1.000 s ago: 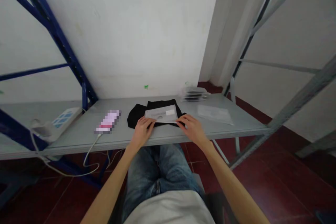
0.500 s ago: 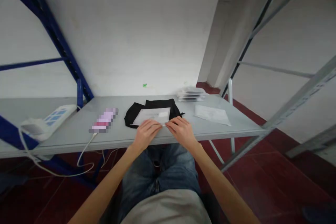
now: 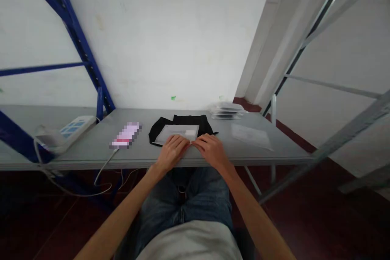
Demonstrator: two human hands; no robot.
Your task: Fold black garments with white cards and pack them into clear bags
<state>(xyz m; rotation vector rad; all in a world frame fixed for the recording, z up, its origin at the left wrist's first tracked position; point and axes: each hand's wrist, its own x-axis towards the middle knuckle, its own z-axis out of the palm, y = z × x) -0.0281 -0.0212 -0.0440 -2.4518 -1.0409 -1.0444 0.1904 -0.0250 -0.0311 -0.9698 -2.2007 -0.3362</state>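
Observation:
A flat, translucent plastic bag (image 3: pixel 173 131) with a small white patch lies on a folded black cloth (image 3: pixel 191 120) near the front edge of the table. At the bag's near edge, the fingers of my left hand (image 3: pixel 172 151) are pinched closed. My right hand (image 3: pixel 211 150) pinches the same edge just to the right, its fingertips almost meeting those of the left. The fingers cover part of that edge, and its fine detail is too small to make out.
A stack of flat white packets (image 3: pixel 227 111) stands at the back right, behind another flat translucent bag (image 3: pixel 251 136). To the left are a blurred-out phone (image 3: pixel 126 134) on a white cable and a power strip (image 3: pixel 76 128). Blue metal posts (image 3: pixel 79 42) and grey ones flank the table (image 3: pixel 152 161).
The camera view has shifted slightly, so the table's things appear a little further right. Both hands stay pinched at the bag's near edge, with little visible movement.

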